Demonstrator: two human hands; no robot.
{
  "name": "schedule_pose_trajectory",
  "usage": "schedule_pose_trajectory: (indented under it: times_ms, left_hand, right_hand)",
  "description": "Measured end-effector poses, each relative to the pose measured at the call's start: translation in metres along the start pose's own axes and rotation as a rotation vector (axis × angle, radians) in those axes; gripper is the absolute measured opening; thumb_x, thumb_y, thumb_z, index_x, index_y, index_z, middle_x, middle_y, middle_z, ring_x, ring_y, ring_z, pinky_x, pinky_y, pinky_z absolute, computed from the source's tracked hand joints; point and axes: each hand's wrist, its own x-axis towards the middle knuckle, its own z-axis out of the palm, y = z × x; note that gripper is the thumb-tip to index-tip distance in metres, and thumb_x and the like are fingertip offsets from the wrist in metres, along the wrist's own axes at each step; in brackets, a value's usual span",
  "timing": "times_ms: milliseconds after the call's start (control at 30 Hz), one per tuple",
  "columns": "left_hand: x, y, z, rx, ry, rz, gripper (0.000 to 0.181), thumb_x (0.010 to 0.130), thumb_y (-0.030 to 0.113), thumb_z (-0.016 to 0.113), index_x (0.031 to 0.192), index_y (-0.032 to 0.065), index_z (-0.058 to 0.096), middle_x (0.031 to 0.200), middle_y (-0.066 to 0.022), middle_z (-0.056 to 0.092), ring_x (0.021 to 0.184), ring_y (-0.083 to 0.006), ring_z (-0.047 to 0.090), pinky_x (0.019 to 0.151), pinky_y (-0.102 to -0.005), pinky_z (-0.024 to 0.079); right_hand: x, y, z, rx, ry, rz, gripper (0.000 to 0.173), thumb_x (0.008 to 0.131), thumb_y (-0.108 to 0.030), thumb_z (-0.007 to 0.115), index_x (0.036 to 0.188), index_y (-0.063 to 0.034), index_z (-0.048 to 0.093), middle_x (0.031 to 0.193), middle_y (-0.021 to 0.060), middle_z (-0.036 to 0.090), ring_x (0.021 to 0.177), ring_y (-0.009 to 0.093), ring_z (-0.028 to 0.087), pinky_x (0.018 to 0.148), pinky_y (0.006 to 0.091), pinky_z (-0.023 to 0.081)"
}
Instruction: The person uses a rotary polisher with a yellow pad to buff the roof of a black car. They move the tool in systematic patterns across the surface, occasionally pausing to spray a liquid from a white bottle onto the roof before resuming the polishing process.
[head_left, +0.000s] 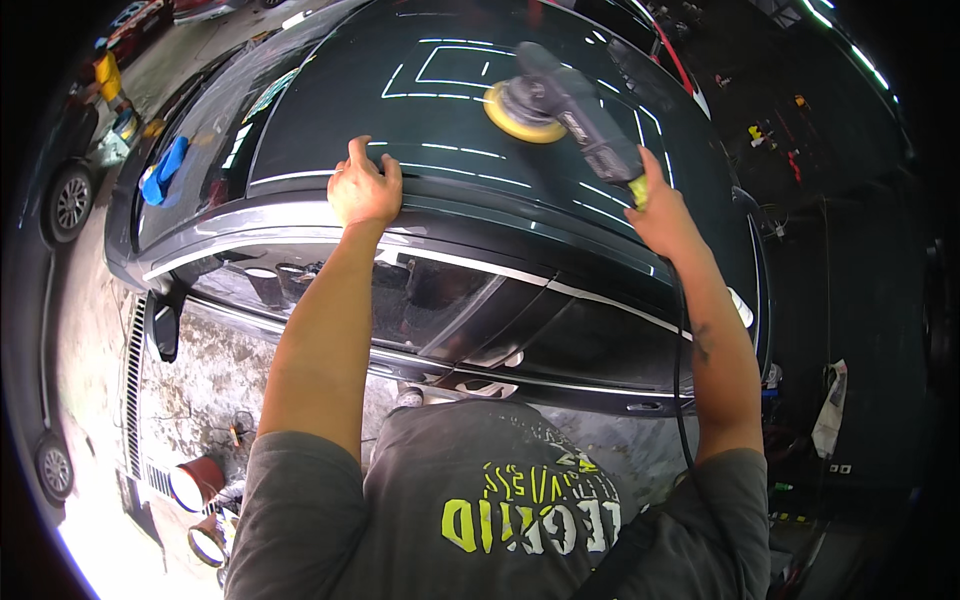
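Observation:
My right hand (661, 210) grips the green rear end of a black car polisher (589, 127), held over the roof. Its round yellow foam pad (525, 124) faces down towards the glossy dark car roof (337, 112); I cannot tell whether the pad touches the paint. The tool's head is slightly blurred. A black power cord (677, 337) runs from the handle down along my forearm. My left hand (365, 184) rests at the roof's near edge, fingers apart and holding nothing. Bright strip lights reflect in the roof around the polisher.
A blue cloth (166, 169) lies on the windshield side at left. The side mirror (163, 326) juts out below it. Buckets (198, 482) stand on the floor at lower left. Another car (45, 300) is parked along the left, and a person in yellow (109, 75) is beyond.

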Motion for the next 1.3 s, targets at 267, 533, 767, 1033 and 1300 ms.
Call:
schedule_pose_trajectory:
  times_ms: [267, 533, 767, 1033, 1300]
  left_hand:
    - [0.004, -0.014, 0.015, 0.060, 0.076, 0.067, 0.045, 0.096, 0.031, 0.064, 0.136, 0.0120, 0.056, 0.082, -0.0068, 0.071, 0.098, -0.0318, 0.071, 0.092, -0.0497, 0.054]
    - [0.003, -0.007, 0.006, 0.070, 0.051, 0.039, 0.047, 0.094, 0.032, 0.064, 0.135, 0.0087, 0.056, 0.097, -0.0186, 0.076, 0.103, -0.0378, 0.072, 0.096, -0.0513, 0.053]
    - [0.000, 0.003, 0.005, 0.075, 0.012, 0.014, 0.049, 0.095, 0.032, 0.065, 0.136, 0.0086, 0.055, 0.090, -0.0153, 0.075, 0.100, -0.0374, 0.071, 0.095, -0.0511, 0.053]
    - [-0.001, 0.005, 0.003, 0.065, 0.025, -0.017, 0.050, 0.093, 0.036, 0.066, 0.135, 0.0101, 0.057, 0.086, -0.0104, 0.073, 0.098, -0.0346, 0.071, 0.092, -0.0501, 0.053]
    - [-0.031, 0.056, 0.011, -0.239, 0.190, 0.289, 0.030, 0.090, 0.032, 0.081, 0.111, 0.0117, 0.072, 0.069, -0.0007, 0.055, 0.070, -0.0219, 0.058, 0.067, -0.0426, 0.050]
  right_hand:
    - [-0.025, -0.028, 0.004, -0.050, -0.056, 0.026, 0.097, 0.091, -0.004, 0.074, 0.169, -0.0225, 0.020, 0.117, 0.0313, 0.073, 0.112, 0.051, 0.069, 0.096, 0.0571, 0.055]
    - [-0.097, 0.057, -0.009, -0.003, 0.041, 0.133, 0.102, 0.088, -0.002, 0.075, 0.169, -0.0209, 0.017, 0.116, 0.0324, 0.072, 0.108, 0.052, 0.069, 0.094, 0.0556, 0.055]
    - [-0.168, 0.128, -0.029, 0.037, 0.125, 0.400, 0.106, 0.086, 0.000, 0.076, 0.171, -0.0157, 0.015, 0.128, 0.0343, 0.068, 0.123, 0.053, 0.065, 0.107, 0.0521, 0.051]
    - [-0.181, 0.120, -0.024, 0.111, 0.119, 0.479, 0.107, 0.086, -0.004, 0.078, 0.170, -0.0073, 0.012, 0.126, 0.0368, 0.068, 0.122, 0.054, 0.065, 0.107, 0.0503, 0.052]
    - [-0.164, 0.065, 0.000, 0.079, 0.074, 0.348, 0.101, 0.092, -0.011, 0.074, 0.170, -0.0073, 0.009, 0.113, 0.0362, 0.072, 0.110, 0.053, 0.069, 0.098, 0.0554, 0.055]
